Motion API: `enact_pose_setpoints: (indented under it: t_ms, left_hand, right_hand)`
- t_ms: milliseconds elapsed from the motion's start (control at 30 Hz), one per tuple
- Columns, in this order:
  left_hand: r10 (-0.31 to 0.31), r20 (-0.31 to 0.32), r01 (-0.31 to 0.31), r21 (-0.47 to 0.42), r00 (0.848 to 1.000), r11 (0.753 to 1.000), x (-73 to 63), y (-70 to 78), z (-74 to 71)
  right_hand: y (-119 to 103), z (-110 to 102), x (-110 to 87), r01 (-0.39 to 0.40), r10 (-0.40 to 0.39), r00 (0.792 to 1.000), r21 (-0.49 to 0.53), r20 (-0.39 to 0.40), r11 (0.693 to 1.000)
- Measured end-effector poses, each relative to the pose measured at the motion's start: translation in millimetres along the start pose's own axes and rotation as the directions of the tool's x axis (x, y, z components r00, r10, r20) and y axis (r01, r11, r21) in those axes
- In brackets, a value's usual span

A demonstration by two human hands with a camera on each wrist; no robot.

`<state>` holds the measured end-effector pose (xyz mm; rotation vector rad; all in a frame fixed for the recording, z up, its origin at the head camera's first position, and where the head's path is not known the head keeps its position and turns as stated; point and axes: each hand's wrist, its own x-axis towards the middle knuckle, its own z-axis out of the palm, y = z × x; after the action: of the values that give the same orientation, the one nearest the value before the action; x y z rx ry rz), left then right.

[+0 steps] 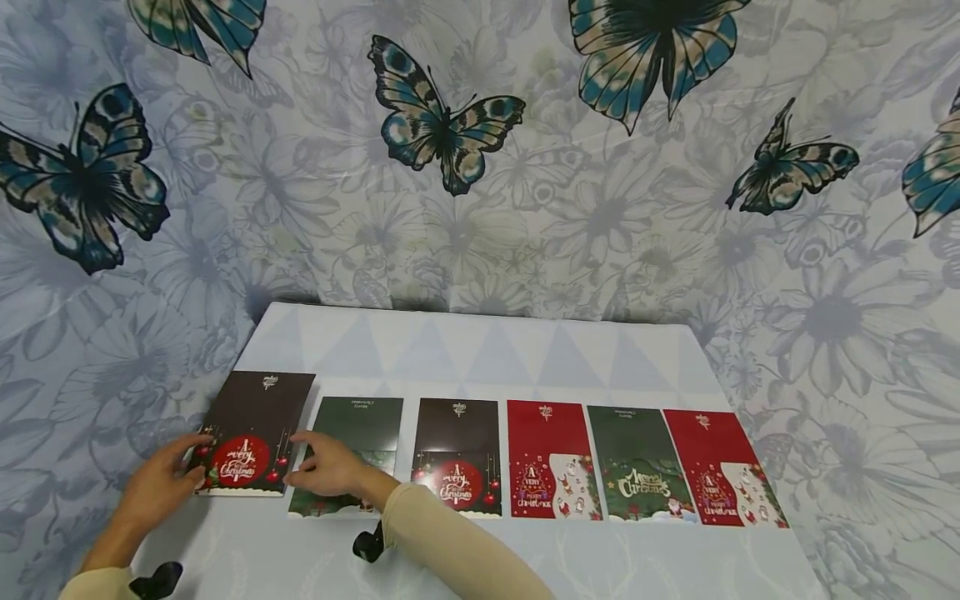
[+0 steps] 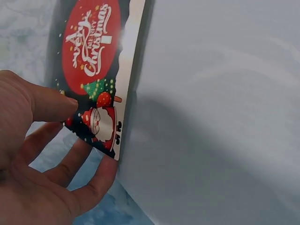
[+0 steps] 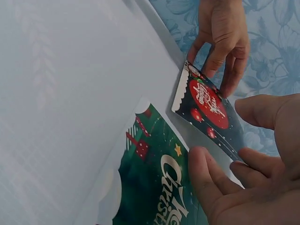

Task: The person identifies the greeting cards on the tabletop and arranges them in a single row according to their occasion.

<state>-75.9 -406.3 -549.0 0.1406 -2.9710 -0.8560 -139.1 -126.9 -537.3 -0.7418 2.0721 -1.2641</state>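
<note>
At the left end of the table, a dark Christmas card (image 1: 256, 425) with a red circle is held by its left edge in my left hand (image 1: 163, 483). In the left wrist view my left thumb (image 2: 56, 105) lies over the card and the other fingers are beneath its edge. My right hand (image 1: 333, 468) is at the card's right edge, its thumb and fingers spread apart. Fingertips of my right hand (image 3: 255, 173) meet that edge in the right wrist view. Below them lies a green Christmas card (image 3: 154, 173), partly hidden by the hand.
To the right, a row of cards lies on the white table (image 1: 600, 558): another dark card (image 1: 459, 433), a red card (image 1: 545, 429), a second green card (image 1: 633, 442) and a second red card (image 1: 708, 437). A butterfly-patterned cloth (image 1: 480, 250) hangs behind.
</note>
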Motion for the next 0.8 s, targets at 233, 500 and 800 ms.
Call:
enact_pose_setpoints:
  t_ms: [233, 500, 800]
  left_hand:
    - [-0.016, -0.012, 0.015, -0.056, 1.000, 0.998, 12.4, 15.4, 0.3]
    - [-0.007, -0.067, 0.000, -0.090, 0.998, 0.996, 29.1, 34.8, 6.3]
    - [0.011, -0.088, -0.020, -0.098, 0.996, 0.995, 44.2, 46.5, 9.7]
  right_hand:
    - [2, -9, 5.6, 0.122, -0.120, 0.987, 0.010, -0.111, 0.992]
    - [4, -22, 13.1, 0.153, -0.155, 0.960, -0.027, -0.232, 0.988]
    - [6, -38, 20.2, 0.141, -0.156, 0.942, -0.069, -0.298, 0.988]
